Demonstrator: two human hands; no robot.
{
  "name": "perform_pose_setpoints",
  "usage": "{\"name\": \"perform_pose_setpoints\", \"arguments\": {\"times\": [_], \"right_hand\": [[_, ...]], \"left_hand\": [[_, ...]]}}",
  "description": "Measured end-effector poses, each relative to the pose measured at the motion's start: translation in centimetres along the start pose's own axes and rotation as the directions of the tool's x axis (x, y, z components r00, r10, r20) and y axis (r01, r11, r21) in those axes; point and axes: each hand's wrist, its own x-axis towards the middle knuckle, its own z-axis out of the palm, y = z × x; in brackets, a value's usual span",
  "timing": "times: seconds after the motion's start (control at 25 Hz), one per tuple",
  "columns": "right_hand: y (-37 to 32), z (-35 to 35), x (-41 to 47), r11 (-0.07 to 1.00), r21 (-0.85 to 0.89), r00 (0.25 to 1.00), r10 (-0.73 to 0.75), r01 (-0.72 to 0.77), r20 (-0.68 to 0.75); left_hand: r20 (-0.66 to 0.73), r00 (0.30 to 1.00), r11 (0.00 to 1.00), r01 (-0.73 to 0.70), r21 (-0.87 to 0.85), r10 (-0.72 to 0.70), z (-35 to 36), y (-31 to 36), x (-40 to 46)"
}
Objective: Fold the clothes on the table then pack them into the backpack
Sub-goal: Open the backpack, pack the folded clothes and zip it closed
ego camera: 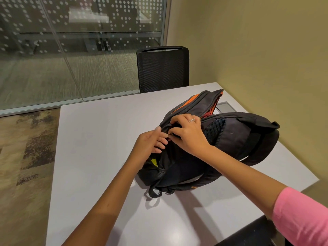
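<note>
**Two hands at the mouth of a dark backpack**

Two bare hands meet at the middle of the frame, both busy at the same spot on the backpack (236,137). The bag lies on its side on the pale grey table (99,125), right of centre, dark with orange trim along its upper edge and a patch of yellow showing low on its left side. Its top compartment gapes a little toward the upper right, with red or orange cloth just visible inside; I cannot tell which garment it is.

The left hand (150,142) comes in from the lower left, fingers curled and bunched against the dark fabric at the bag's near opening, thumb raised; it seems to grip the edge of the cloth there. The right hand (188,134), reaching across from the lower right with a pink sleeve (301,219) on the arm, bends its fingers over the same edge, a ring (192,120) on one finger; thumb and forefinger pinch something small and dark, though whether it is a zip pull I cannot tell.

A loose strap (154,191) loops from the bag's lower end onto the tabletop. Behind the table, at upper centre, stands a black mesh chair (162,68), with a dotted glass partition (71,41) filling the upper left and a plain wall on the right
</note>
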Motion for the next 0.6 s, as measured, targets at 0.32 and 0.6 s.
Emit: {"name": "perform_pose_setpoints", "arguments": {"times": [0.32,0.6], "right_hand": [[0.0,-1.7,2.2,0.975,0.158,0.969,0.119,-0.155,0.218],[0.4,-3.3,2.7,0.963,0.142,0.963,0.201,-0.227,0.177]], "left_hand": [[-0.063,0.927,0.641,-0.205,0.740,0.369,2.4,-4.0,0.9],[0.000,0.864,0.538,-0.314,0.782,0.504,2.8,-4.7,1.7]]}}
